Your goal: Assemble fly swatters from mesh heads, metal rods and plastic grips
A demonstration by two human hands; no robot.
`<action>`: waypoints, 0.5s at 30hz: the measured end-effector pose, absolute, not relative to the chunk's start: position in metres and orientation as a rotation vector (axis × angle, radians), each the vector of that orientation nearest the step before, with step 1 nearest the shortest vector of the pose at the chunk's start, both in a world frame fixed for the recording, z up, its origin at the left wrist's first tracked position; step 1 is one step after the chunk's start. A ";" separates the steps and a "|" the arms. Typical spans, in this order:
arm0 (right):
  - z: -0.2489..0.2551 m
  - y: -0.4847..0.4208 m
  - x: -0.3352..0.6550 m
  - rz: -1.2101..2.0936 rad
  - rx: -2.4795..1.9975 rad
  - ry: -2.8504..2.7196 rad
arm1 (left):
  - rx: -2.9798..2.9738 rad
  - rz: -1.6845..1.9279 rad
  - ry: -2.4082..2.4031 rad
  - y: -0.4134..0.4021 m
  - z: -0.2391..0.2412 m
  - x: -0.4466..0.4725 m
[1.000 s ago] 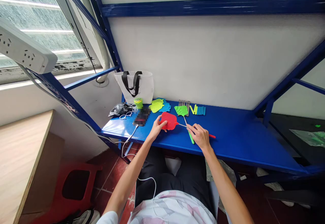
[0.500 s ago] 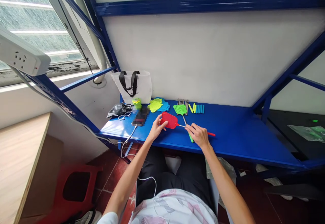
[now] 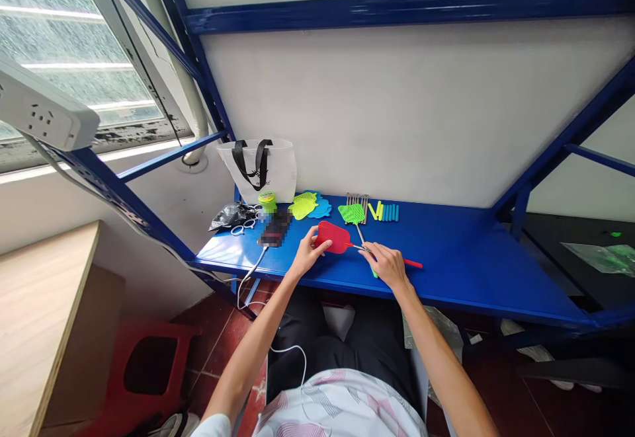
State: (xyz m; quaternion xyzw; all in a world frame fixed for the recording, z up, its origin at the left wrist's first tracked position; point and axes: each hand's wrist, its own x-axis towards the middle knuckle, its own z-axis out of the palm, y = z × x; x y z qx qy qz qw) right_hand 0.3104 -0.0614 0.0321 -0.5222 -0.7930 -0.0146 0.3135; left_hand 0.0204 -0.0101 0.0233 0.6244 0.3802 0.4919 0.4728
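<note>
A red fly swatter (image 3: 335,237) lies over the blue shelf (image 3: 461,265). My left hand (image 3: 308,254) pinches the left edge of its red mesh head. My right hand (image 3: 385,263) is closed round its thin metal rod, and the red handle tip (image 3: 413,264) sticks out to the right of that hand. A green fly swatter (image 3: 354,213) lies just behind, its rod running under my right hand.
At the back of the shelf lie yellow and blue swatter heads (image 3: 307,205), a bunch of metal rods (image 3: 358,198) and several coloured handles (image 3: 385,212). A white tote bag (image 3: 262,167), a green roll (image 3: 268,199), scissors (image 3: 243,227) and a phone (image 3: 274,229) sit at left. A red stool (image 3: 149,364) stands below.
Both hands keep their hold on the red swatter; its head has shifted slightly, and the view has moved a little.
</note>
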 end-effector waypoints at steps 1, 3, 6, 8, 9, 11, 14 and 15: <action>0.032 -0.061 0.311 -0.045 -1.388 -2.092 | 1.535 1.190 0.929 -0.011 0.023 0.021; 0.033 -0.060 0.312 -0.047 -1.408 -2.104 | 1.564 1.181 0.934 -0.012 0.022 0.022; 0.032 -0.058 0.313 -0.041 -1.389 -2.131 | 1.653 1.184 0.951 -0.013 0.022 0.022; 0.031 -0.058 0.313 -0.042 -1.349 -2.145 | 1.733 1.162 0.949 -0.013 0.023 0.020; 0.030 -0.057 0.313 -0.040 -1.325 -2.155 | 1.773 1.147 0.943 -0.013 0.023 0.019; 0.028 -0.057 0.313 -0.024 -1.272 -2.175 | 1.842 1.130 0.927 -0.013 0.025 0.017; 0.025 -0.057 0.313 -0.013 -1.200 -2.185 | 1.859 1.141 0.925 -0.015 0.028 0.018; 0.025 -0.057 0.312 -0.033 -1.188 -2.182 | 1.823 1.149 0.931 -0.016 0.030 0.019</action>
